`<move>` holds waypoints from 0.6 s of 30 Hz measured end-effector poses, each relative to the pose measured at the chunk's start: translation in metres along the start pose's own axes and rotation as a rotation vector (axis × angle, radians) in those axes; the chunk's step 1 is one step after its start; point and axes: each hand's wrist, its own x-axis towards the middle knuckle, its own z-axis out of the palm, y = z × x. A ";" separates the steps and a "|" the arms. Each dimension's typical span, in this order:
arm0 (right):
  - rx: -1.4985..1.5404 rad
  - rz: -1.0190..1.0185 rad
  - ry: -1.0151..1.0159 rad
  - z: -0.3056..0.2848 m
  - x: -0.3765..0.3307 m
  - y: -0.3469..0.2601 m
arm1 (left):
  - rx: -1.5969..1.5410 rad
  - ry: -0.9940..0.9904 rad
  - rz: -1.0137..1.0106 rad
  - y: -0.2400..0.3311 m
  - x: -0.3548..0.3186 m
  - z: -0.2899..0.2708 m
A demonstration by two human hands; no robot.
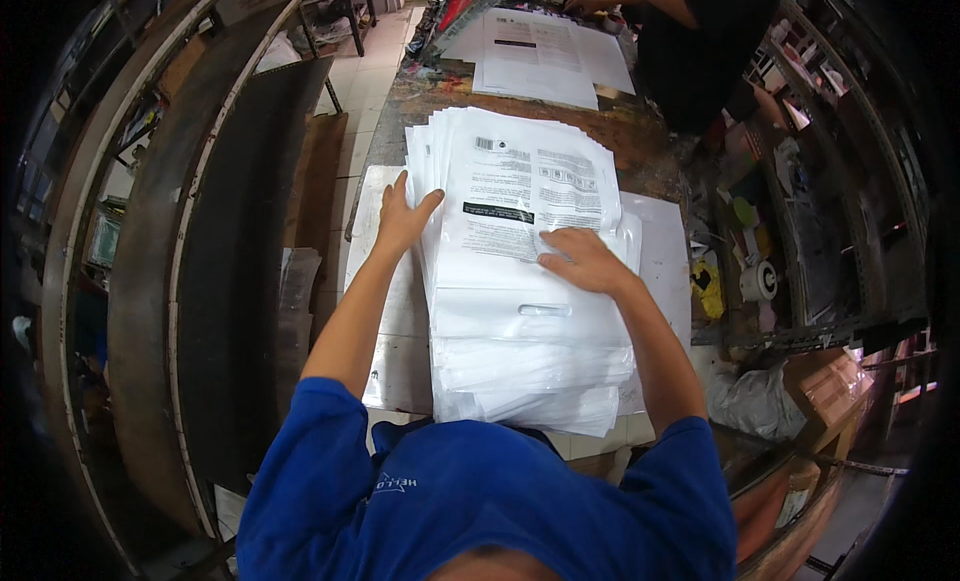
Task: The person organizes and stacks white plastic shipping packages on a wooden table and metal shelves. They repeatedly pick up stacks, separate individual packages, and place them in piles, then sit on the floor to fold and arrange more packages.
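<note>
A thick stack of white plastic bags point(490, 266) with black print lies in front of me, its layers slightly fanned at the far and near ends. The top bag has an oval handle slot toward my body. My left hand point(403, 219) rests against the stack's left edge, thumb and fingers spread. Palm down, my right hand point(585, 261) lies on the top bag near its right side, fingers stretched out. Neither hand is closed around a bag.
The stack lies on a worn table point(655, 181) with paint stains. Printed white sheets point(535, 56) lie at its far end, beside a tilted frame point(460, 16). A co-worker in black point(725, 51) stands far right. Shelves point(250, 261) flank the left; a cardboard box point(830, 391) sits lower right.
</note>
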 end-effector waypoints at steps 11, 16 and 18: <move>-0.090 0.029 0.208 0.004 0.024 0.005 | 0.366 -0.251 0.067 -0.013 0.024 0.038; -0.165 0.088 0.229 0.001 0.049 0.006 | 0.424 -0.266 0.117 -0.005 0.021 0.034; -0.267 0.105 0.245 0.002 0.065 0.010 | 0.443 -0.273 0.126 -0.006 0.019 0.035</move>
